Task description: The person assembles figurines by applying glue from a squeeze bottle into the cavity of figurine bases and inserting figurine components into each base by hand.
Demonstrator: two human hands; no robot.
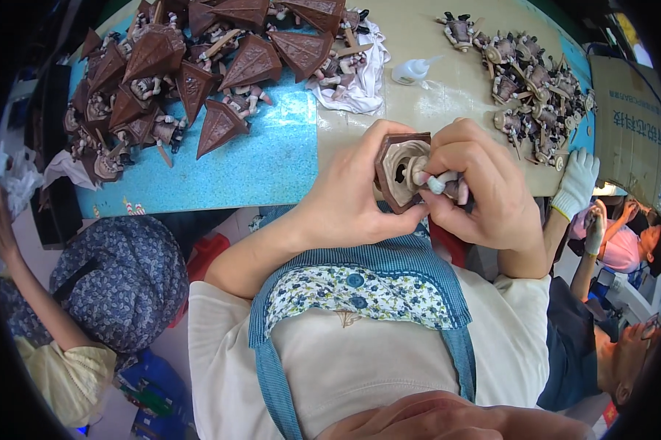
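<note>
Over the near table edge, my left hand [338, 194] is closed around a brown faceted cone-shaped piece [383, 183], its pale hollow side turned up. My right hand [484, 183] pinches a small painted figurine [453, 185] against that hollow; fingers partly cover the figurine, so how far it sits inside cannot be told. Far left lies a heap of similar brown faceted pieces [250, 64] mixed with figurines. A group of loose figurines [532, 84] in brown and cream lies at the far right.
A small white squeeze bottle [411, 72] lies beyond my hands, beside a white cloth [371, 88]. Blue sheeting [235, 176] covers the left tabletop. At right, a co-worker's gloved hand [576, 183] rests by a cardboard box [631, 117]. Another person in a patterned cap [122, 282] sits left.
</note>
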